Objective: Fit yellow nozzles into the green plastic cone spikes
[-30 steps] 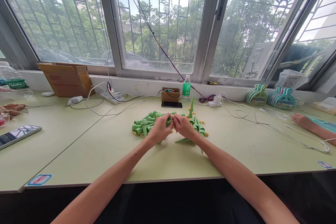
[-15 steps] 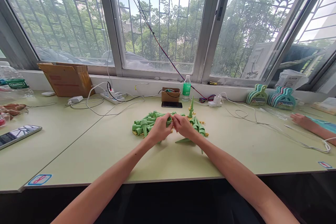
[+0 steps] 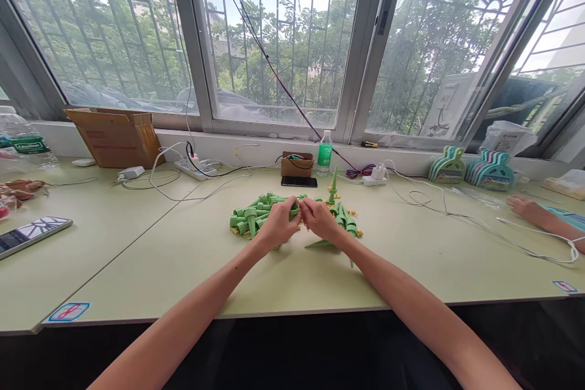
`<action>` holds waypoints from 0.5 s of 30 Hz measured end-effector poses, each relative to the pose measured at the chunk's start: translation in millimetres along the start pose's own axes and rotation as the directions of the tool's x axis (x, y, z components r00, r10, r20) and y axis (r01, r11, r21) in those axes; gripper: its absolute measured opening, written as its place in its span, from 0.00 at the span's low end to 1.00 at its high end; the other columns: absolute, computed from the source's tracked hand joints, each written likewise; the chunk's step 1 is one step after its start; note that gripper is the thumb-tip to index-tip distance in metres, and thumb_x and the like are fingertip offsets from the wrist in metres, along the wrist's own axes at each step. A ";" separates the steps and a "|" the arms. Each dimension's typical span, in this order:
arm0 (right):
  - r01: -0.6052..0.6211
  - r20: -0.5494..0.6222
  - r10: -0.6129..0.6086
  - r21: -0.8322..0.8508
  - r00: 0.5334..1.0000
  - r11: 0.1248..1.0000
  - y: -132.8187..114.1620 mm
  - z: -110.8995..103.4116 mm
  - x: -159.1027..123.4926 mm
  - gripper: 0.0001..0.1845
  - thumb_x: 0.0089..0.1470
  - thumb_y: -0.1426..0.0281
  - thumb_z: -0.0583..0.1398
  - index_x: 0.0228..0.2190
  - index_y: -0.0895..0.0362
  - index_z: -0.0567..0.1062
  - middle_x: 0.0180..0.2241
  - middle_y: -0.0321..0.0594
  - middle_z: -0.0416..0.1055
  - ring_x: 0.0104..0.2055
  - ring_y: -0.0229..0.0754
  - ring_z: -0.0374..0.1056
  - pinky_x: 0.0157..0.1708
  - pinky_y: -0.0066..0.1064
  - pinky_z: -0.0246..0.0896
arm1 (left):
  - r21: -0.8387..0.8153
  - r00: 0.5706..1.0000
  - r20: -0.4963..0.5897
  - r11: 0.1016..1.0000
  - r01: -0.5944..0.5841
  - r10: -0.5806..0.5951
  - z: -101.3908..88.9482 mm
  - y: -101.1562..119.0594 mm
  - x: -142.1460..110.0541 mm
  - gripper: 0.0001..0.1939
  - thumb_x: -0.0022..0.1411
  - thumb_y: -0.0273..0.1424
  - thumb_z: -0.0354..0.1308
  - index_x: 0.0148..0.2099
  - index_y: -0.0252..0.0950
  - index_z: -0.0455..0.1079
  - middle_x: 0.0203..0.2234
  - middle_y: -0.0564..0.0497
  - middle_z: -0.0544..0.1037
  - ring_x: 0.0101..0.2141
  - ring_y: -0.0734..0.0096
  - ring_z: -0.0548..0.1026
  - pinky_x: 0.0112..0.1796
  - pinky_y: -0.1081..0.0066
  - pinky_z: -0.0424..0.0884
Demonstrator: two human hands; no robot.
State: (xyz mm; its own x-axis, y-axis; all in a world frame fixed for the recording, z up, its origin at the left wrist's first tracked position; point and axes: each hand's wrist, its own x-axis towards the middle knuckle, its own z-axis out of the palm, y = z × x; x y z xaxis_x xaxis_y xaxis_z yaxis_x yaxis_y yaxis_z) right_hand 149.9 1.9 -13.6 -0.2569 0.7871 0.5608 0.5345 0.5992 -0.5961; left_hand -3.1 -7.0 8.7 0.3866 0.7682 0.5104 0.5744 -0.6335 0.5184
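Observation:
My left hand (image 3: 278, 223) is closed round a green plastic watering spike (image 3: 294, 211), whose round open end shows between thumb and fingers. Against it, my right hand (image 3: 319, 218) is pinched at the spike's side; whatever small part its fingertips hold is hidden. A pile of green spikes and caps (image 3: 250, 217) lies by my left hand, with small yellow pieces among them. Beside and under my right wrist are more green spikes (image 3: 340, 214) with yellow valves. One spike (image 3: 334, 186) stands point up behind my right hand.
Behind the piles are a black phone (image 3: 298, 182), a small cardboard box (image 3: 297, 166) and a bottle (image 3: 325, 153). White cables (image 3: 461, 216) run across the right side. Another person's hand (image 3: 525, 207) rests at far right. Another phone (image 3: 34, 236) lies at left.
My hands stay together at the same spot with almost no visible movement. The other person's hand at far right has shifted slightly.

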 end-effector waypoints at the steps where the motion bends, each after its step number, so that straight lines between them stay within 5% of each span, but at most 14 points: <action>1: -0.001 -0.002 0.001 0.001 1.000 1.000 0.1 0.1 0.0 0.17 0.64 0.66 0.46 0.23 0.54 0.58 0.18 0.32 0.61 0.20 0.34 0.57 0.26 0.26 0.51 | 0.001 1.000 0.000 1.000 0.002 -0.002 -0.1 0.2 0.0 0.04 0.60 0.31 0.50 0.35 0.36 0.63 0.19 0.57 0.67 0.18 0.77 0.58 0.23 0.74 0.54; 15: -0.005 0.002 0.005 0.002 1.000 1.000 0.3 0.4 0.4 0.17 0.64 0.65 0.46 0.23 0.54 0.59 0.18 0.32 0.62 0.20 0.35 0.57 0.26 0.26 0.52 | 0.007 1.000 -0.017 1.000 -0.016 0.016 1.4 -1.4 0.0 0.04 0.60 0.30 0.51 0.36 0.36 0.65 0.19 0.56 0.67 0.18 0.77 0.58 0.23 0.74 0.55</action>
State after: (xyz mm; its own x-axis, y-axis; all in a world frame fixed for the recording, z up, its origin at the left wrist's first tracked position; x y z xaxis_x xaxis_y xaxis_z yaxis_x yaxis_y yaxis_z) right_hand 149.6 2.4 -13.8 -0.2558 0.7901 0.5571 0.5339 0.5958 -0.5999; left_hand -2.9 -6.0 6.9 0.3836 0.7561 0.5302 0.5728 -0.6452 0.5056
